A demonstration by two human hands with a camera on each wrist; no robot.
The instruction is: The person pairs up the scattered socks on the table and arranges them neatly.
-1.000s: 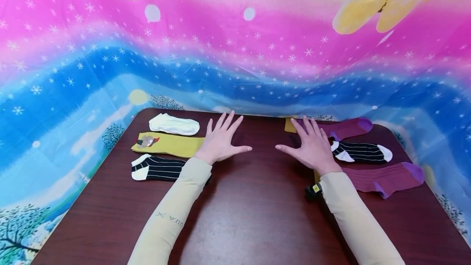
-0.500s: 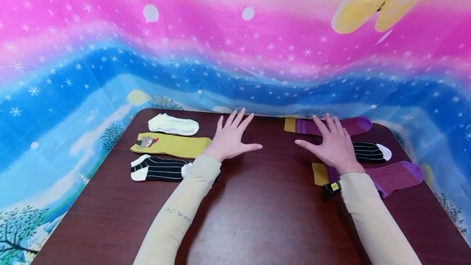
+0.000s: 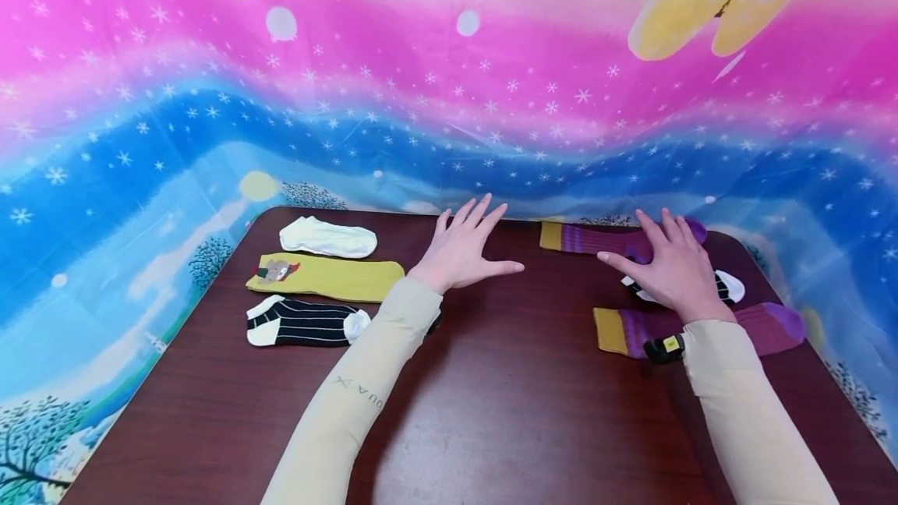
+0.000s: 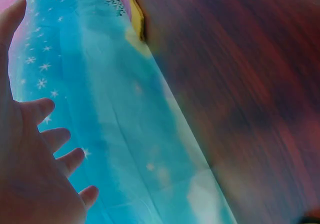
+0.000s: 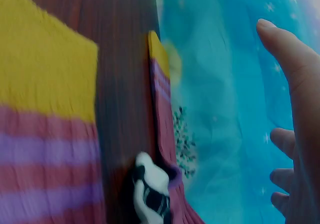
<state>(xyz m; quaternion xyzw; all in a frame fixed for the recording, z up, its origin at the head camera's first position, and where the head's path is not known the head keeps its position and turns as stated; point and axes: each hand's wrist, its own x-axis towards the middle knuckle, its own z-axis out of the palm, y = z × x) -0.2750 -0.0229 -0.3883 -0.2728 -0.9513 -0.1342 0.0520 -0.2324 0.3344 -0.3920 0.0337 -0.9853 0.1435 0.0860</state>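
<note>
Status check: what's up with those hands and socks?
Left hand: fingers extended, holding nothing. Right hand: same, partly hiding black-and-white striped fabric sock. Long yellow fabric sock lying flat, unheld.

Reddish-brown table (image 3: 491, 404), white sock (image 3: 327, 238), yellow sock (image 3: 340, 278), black-striped socks (image 3: 311, 323), purple socks (image 3: 595, 241)

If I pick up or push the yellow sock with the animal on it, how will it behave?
The yellow sock would probably flop and sag, since it looks like soft fabric lying flat. It's likely light, with no visible bulk inside. Pushed along the table, it may bunch up or slide rather than roll, given its flat shape.
</note>
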